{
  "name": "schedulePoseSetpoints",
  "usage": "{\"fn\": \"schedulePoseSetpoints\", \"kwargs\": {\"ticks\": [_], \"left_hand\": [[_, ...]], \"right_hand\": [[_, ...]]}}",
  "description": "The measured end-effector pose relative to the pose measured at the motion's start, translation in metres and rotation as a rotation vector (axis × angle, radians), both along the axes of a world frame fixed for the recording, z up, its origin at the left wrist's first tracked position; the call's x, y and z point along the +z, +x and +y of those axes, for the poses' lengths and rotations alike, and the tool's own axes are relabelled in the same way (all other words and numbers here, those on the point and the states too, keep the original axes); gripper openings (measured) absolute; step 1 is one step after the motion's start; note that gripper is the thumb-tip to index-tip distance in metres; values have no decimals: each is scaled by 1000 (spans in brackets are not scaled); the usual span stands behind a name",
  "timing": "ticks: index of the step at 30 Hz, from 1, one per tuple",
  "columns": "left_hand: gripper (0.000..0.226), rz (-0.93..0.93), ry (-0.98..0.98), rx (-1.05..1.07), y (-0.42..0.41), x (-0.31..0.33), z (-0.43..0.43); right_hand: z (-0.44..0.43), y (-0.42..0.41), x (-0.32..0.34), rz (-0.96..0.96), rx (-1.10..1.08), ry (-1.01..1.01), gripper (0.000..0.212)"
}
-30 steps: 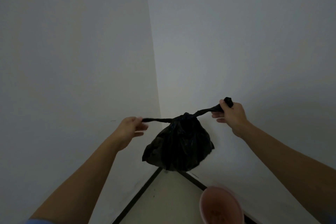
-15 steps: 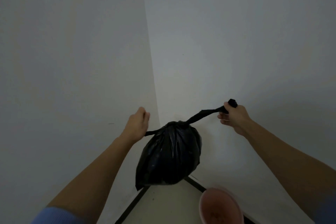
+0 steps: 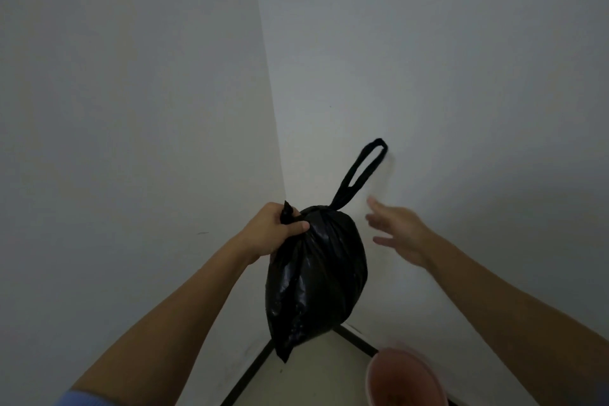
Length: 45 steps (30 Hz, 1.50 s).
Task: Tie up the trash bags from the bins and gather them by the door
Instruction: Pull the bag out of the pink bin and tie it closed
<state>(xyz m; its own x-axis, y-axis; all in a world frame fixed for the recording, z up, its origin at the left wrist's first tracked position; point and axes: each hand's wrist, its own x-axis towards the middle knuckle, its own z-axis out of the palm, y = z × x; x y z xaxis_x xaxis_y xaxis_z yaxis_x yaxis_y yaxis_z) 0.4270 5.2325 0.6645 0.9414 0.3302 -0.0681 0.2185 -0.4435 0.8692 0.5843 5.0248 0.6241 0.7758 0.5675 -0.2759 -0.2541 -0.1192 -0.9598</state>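
Note:
A black trash bag [image 3: 318,277] hangs in the air in front of a room corner, its neck knotted. My left hand [image 3: 275,231] grips the bag's left handle at the knot and carries the whole weight. The bag's right handle loop [image 3: 361,171] sticks up free, away from any hand. My right hand [image 3: 397,229] is to the right of the bag with fingers spread and blurred, holding nothing and not touching the bag.
A pink bin [image 3: 405,379] stands on the floor at the lower right, below my right forearm. Two white walls meet in a corner [image 3: 280,158] right behind the bag. A dark skirting strip [image 3: 250,376] runs along the pale floor.
My right hand has let go of the right handle, which sprang upward. My left hand moved in to the knot and the bag now hangs lower from it alone.

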Motion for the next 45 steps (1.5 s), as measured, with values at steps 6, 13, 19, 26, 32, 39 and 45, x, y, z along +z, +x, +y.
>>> {"fn": "schedulePoseSetpoints", "kwargs": {"ticks": [6,13,19,26,32,39,45], "left_hand": [[16,24,74,-97,-8,12,2],[36,44,-21,-61,-33,16,17],[47,-136,147,284,-61,32,64],[19,-251,-164,212,-43,63,73],[10,-193,-320,39,-31,71,69],[44,250,-32,32,-52,38,70],[15,145,-264,-76,-62,9,70]], "right_hand": [[47,-19,8,-152,77,11,29],[80,-25,40,-41,140,351,16],[90,-16,49,-425,198,-154,23],[105,-49,51,-802,717,-631,33],[101,-72,35,-1064,655,-852,77],[88,-62,26,-556,582,-362,48],[79,-57,23,-329,497,-350,36]]}}
